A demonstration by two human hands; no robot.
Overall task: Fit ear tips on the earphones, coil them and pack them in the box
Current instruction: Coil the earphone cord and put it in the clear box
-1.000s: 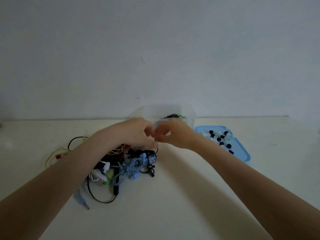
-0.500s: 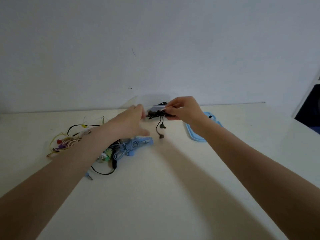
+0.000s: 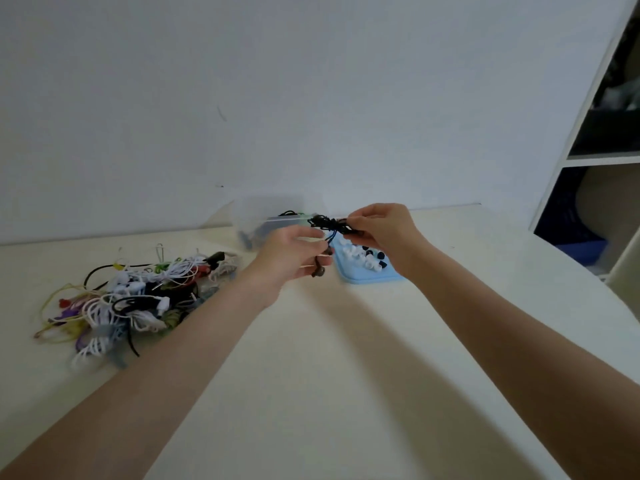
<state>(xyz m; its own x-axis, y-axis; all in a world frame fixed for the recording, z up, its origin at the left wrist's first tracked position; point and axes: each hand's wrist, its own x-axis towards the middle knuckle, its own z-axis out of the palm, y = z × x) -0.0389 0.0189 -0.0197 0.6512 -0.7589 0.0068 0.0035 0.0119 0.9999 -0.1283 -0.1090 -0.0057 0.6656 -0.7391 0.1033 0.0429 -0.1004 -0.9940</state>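
- Step in hand, as I judge it: fitting ear tips on the black earphones (image 3: 329, 225); hold the bundle taut so the buds hang free.
- Right hand (image 3: 382, 230) pinches the coiled bundle, held above the table's far edge.
- Left hand (image 3: 294, 254), just below, curls round the dangling earbud ends.
- Blue tray (image 3: 372, 276) of ear tips lies beneath the right hand; clear box (image 3: 252, 220) stands behind the left.

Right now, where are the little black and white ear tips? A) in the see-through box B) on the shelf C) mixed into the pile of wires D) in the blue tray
D: the ear tips lie in the blue tray, just behind the right hand holding the black earphones.
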